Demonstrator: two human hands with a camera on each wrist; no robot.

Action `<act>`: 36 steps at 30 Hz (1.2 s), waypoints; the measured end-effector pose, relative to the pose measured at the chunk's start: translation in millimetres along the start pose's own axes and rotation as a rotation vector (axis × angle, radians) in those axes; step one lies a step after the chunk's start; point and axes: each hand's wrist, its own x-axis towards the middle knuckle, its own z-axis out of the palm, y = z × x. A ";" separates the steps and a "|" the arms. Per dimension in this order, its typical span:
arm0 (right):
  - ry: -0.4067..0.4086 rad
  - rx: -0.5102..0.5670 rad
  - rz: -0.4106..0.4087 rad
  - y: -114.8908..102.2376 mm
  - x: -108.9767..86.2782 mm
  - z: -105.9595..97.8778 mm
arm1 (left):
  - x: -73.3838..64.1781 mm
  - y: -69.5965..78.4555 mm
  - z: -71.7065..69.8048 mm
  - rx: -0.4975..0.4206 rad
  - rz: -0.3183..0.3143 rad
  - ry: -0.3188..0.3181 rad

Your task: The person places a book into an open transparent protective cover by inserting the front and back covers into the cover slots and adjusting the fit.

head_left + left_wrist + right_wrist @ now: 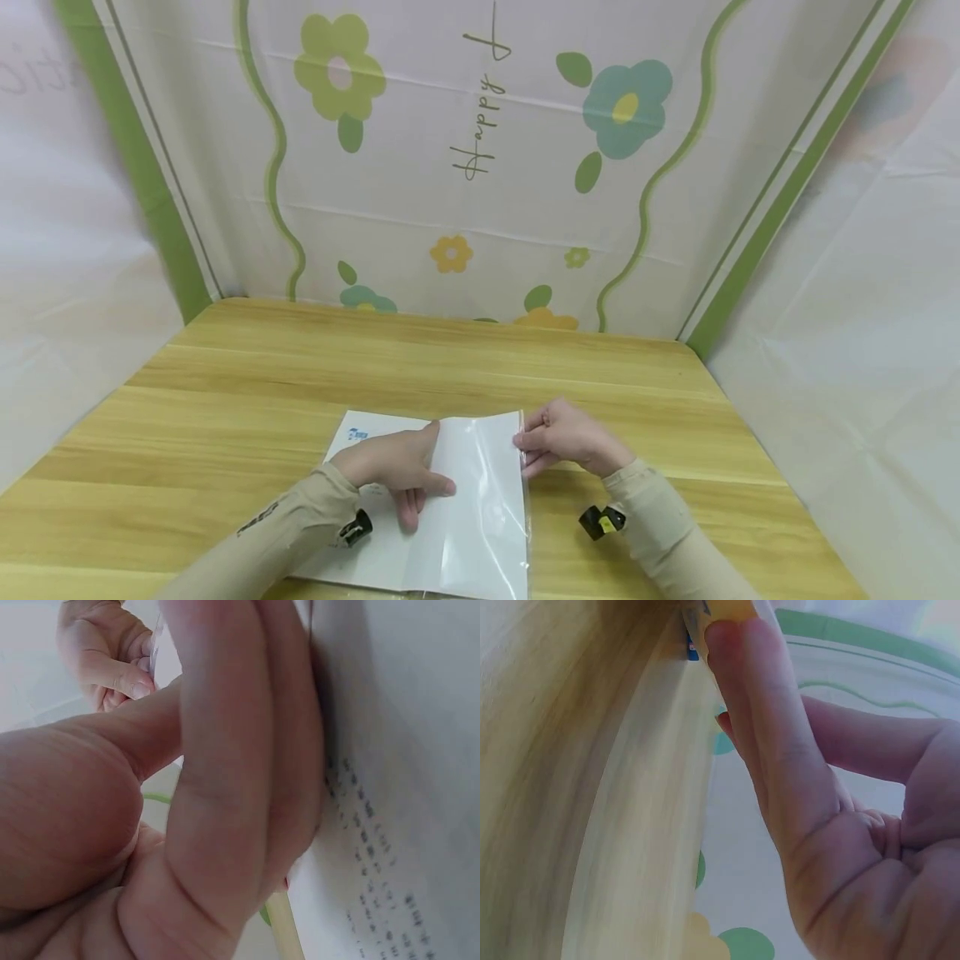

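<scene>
A white booklet [382, 550] in a clear plastic cover [487, 508] lies opened on the table, with a small blue print at its upper left corner. Near the fold, my left hand [397, 462] rests on the page; in the left wrist view its fingers [225, 750] lie against a page with lines of dark text, too blurred to read. My right hand [566, 437] pinches the right edge of the booklet's cover between thumb and fingers. The right wrist view has this hand [802, 787] with its fingertips at the edge; most of the booklet is hidden there.
The wood-grain table [247, 392] extends around the booklet. Behind it hangs a white cloth [420, 192] with printed flowers, and white sheets [847, 275] enclose the sides. A black wrist camera [600, 522] is strapped near the right sleeve.
</scene>
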 end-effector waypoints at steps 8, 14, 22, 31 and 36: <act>0.021 0.005 0.006 2.6 3.4 0.8 | -0.8 0.5 -4.1 -0.082 0.029 -0.042; 0.044 0.016 0.000 3.6 4.2 3.0 | -2.0 1.0 -7.5 -0.168 0.054 -0.083; 0.079 0.039 -0.009 3.0 6.7 6.1 | -2.1 1.7 -10.6 -0.160 0.000 -0.109; 0.059 0.031 -0.009 3.8 8.2 5.4 | -2.2 -3.3 -12.6 -0.192 -0.013 -0.123; 0.071 -0.037 -0.005 1.7 6.4 2.9 | -0.8 -1.5 -10.7 -0.209 -0.014 -0.131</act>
